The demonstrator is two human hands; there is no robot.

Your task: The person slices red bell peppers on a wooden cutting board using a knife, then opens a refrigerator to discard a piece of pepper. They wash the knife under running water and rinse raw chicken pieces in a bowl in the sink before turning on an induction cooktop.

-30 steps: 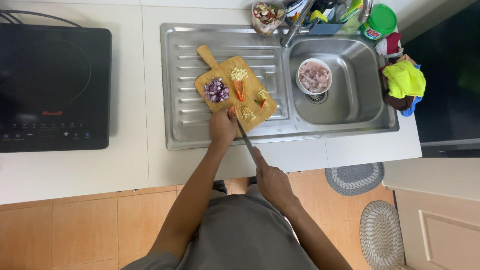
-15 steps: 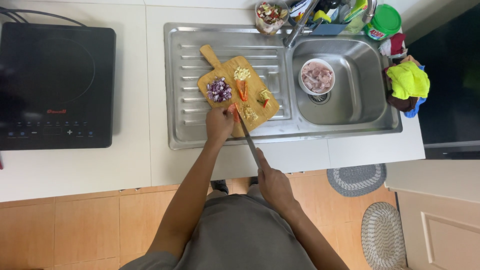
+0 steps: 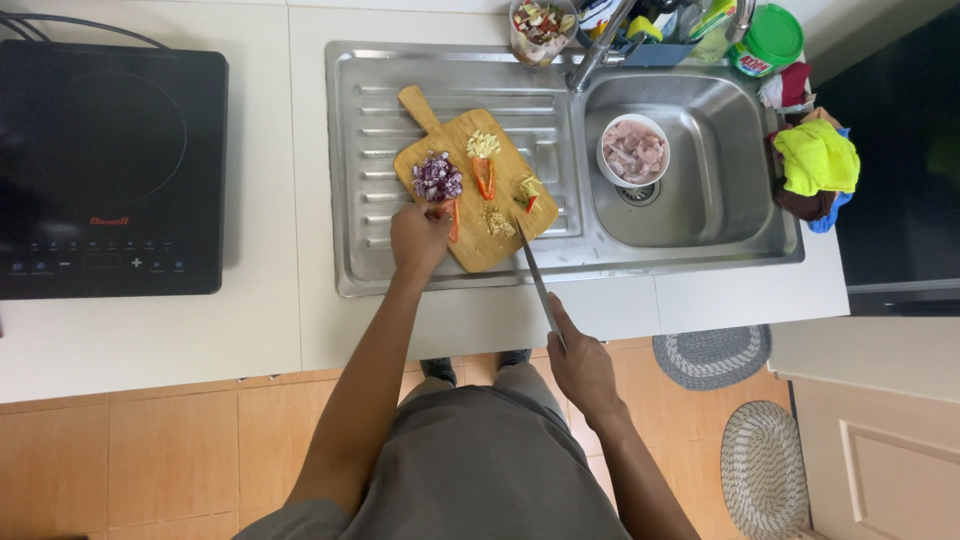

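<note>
Since the earlier frame the left hand (image 3: 418, 238) has slid to the wooden cutting board's (image 3: 470, 190) 7 o'clock edge, fingers pressed on a slim, soft, slippery red chilli strip (image 3: 452, 219), while the right hand (image 3: 580, 362) stays closed around the long steel knife (image 3: 537, 280), best held by its handle.

The left hand (image 3: 418, 238) covers the near end of a red chilli strip (image 3: 453, 220) on the cutting board (image 3: 470, 190). Beyond the board, the tub of chopped vegetables (image 3: 540, 25) is cropped by the top edge. The board's small heaps are too tiny to identify.
</note>
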